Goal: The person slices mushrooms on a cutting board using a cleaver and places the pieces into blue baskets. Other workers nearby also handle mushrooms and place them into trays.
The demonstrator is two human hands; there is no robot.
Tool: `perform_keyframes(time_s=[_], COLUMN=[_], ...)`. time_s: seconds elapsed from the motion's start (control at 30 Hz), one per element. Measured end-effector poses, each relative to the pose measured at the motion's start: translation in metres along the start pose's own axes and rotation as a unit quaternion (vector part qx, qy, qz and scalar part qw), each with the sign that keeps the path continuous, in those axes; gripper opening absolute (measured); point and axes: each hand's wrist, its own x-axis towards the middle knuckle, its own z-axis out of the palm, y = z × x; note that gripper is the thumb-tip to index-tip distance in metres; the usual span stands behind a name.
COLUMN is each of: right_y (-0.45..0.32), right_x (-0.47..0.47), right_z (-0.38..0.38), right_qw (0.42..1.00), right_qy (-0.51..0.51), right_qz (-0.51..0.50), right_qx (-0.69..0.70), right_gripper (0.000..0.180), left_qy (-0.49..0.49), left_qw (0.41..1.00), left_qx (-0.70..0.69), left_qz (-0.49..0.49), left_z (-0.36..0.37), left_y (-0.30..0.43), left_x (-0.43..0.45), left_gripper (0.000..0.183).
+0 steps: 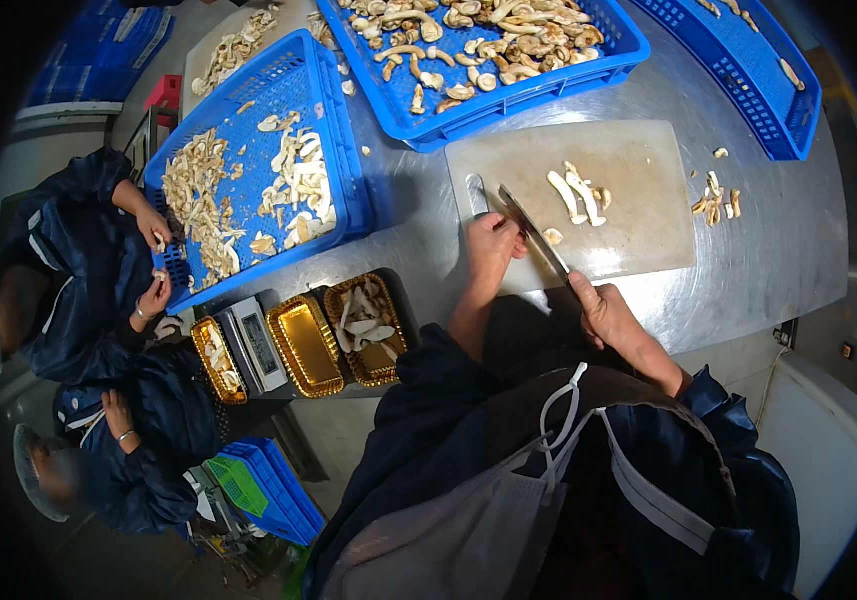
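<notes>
My right hand [606, 311] grips the handle of a kitchen knife [536, 231], its blade slanting up and left over the near-left part of a pale cutting board [642, 225]. Close to the blade's left side, my left hand [494, 241] has its fingers curled; whether they hold anything cannot be told. Sliced mushroom pieces [582, 196] lie on the middle of the board, and a small mushroom piece [553, 236] rests just right of the blade. More mushroom bits [713, 201] sit on the steel table [770, 262] to the board's right.
Blue plastic crates with mushrooms stand beyond the board [518, 112], at the left [357, 172] and at the far right [773, 142]. Gold trays [305, 346] and a digital scale [257, 345] line the near-left edge. Two co-workers are at the left, one with hands [152, 225] at the left crate.
</notes>
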Motion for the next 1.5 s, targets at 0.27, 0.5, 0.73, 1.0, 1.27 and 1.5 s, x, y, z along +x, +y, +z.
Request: perform_keyframes(time_s=[0.27, 0.5, 0.73, 1.0, 1.27, 1.5], right_y=[-0.028, 0.015, 0.058, 0.091, -0.026, -0.147], right_x=[0.041, -0.001, -0.003, 0.034, 0.034, 0.049], right_z=[0.008, -0.026, -0.081, -0.059, -0.015, 0.07], right_qw=[0.996, 0.974, 0.933, 0.879, 0.869, 0.896], right_qy=[0.027, 0.138, 0.114, -0.085, -0.263, -0.384], right_qz=[-0.037, -0.034, 0.093, 0.119, 0.125, 0.111], right_qx=[0.072, 0.178, 0.328, 0.454, 0.4, 0.196], right_gripper=[0.074, 0.071, 0.073, 0.07, 0.066, 0.068], left_qy=[-0.001, 0.112, 0.041, 0.024, 0.192, 0.399], left_qw=[0.999, 0.852, 0.851, 0.797, 0.835, 0.705], left_qx=[0.046, 0.466, 0.446, 0.455, 0.332, 0.323], left_qz=[-0.019, 0.212, 0.275, 0.397, 0.395, 0.489], left_z=[0.001, 0.037, 0.116, 0.103, 0.043, -0.12], left_y=[0.008, 0.018, 0.011, -0.014, 0.051, 0.147], left_x=[-0.003, -0.004, 0.012, -0.007, -0.016, 0.015], left_gripper=[0.021, 0.04, 0.079, 0.08, 0.046, 0.037])
